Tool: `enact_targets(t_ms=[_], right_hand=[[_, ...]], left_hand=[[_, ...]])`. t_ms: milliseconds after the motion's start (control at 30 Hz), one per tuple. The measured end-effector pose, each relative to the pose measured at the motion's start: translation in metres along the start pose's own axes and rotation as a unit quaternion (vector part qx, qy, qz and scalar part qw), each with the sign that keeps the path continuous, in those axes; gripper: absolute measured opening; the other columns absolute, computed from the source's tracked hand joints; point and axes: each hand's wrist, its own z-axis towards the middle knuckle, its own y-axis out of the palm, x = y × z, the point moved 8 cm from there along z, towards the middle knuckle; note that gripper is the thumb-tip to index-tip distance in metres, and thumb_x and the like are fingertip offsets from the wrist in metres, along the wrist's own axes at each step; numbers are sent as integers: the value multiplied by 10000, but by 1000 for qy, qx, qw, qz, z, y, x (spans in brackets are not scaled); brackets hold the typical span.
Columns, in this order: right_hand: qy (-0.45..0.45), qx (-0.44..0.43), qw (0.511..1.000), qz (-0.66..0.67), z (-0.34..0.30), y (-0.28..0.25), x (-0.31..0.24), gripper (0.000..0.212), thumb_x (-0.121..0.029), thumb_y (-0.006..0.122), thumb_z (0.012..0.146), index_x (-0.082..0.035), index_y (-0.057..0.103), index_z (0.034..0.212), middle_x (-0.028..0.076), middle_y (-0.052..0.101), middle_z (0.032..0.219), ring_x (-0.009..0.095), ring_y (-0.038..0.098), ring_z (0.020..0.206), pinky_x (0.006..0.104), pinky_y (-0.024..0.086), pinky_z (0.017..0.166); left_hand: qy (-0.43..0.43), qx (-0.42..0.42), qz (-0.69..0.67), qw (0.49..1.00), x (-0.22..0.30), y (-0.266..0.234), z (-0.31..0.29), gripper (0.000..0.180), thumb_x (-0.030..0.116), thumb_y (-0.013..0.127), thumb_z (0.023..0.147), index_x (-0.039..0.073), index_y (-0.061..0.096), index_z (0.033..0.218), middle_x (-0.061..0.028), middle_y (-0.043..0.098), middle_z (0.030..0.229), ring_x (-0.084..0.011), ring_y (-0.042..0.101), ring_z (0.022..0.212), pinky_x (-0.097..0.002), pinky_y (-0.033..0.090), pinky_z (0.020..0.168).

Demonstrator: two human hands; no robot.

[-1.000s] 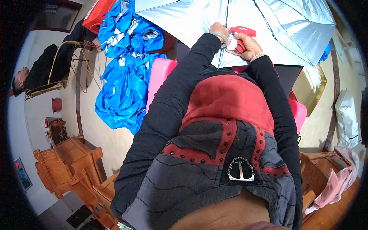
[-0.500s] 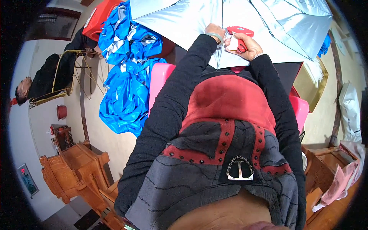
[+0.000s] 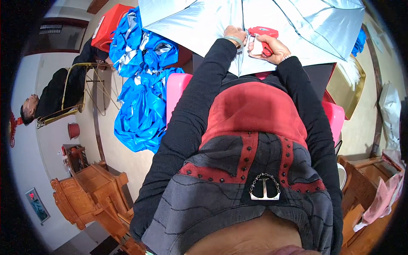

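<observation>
A silver-lined umbrella (image 3: pixel 204 25) lies spread before me with its ribs showing. My left hand (image 3: pixel 234 35) is closed at one of its ribs, fingertips curled against the silver cloth. Just to the right, my right hand (image 3: pixel 277 51) wraps round a red hand tool (image 3: pixel 264 33) with a rounded red head and red grip. The tool's head points toward my left fingers, close to the rib. What exactly sits between the two hands is too small to tell.
Crumpled blue and silver umbrella cloth (image 3: pixel 140 114) heaps at my left beside a pink stool (image 3: pixel 176 91) and a red box (image 3: pixel 108 27). A person (image 3: pixel 55 95) sits at far left. At right stands a gold-coloured box (image 3: pixel 352 89) holding white strips. Carved wooden chairs (image 3: pixel 91 191) stand behind.
The view has shifted slightly. Both hands stay together at the same rib, the red tool still in my right hand; the left hand has barely moved.
</observation>
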Motion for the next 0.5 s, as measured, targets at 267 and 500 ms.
enact_targets(t_ms=[267,500], right_hand=[[21,-50,999,-7,13,7,10,237,-147,519,822,31,485,976,154,589,818,254,604,760,420,521,735],[25,-60,997,-41,8,22,8,218,-167,483,849,-5,473,994,119,584,806,224,601,736,448,502,750]], left_hand=[[-40,-6,-33,999,-16,-7,-12,132,258,546,745,198,664,748,-24,636,889,-162,611,833,-301,489,685],[50,75,-60,994,-2,-35,-26,178,178,519,767,86,655,697,-50,616,602,-143,610,564,-269,491,575]])
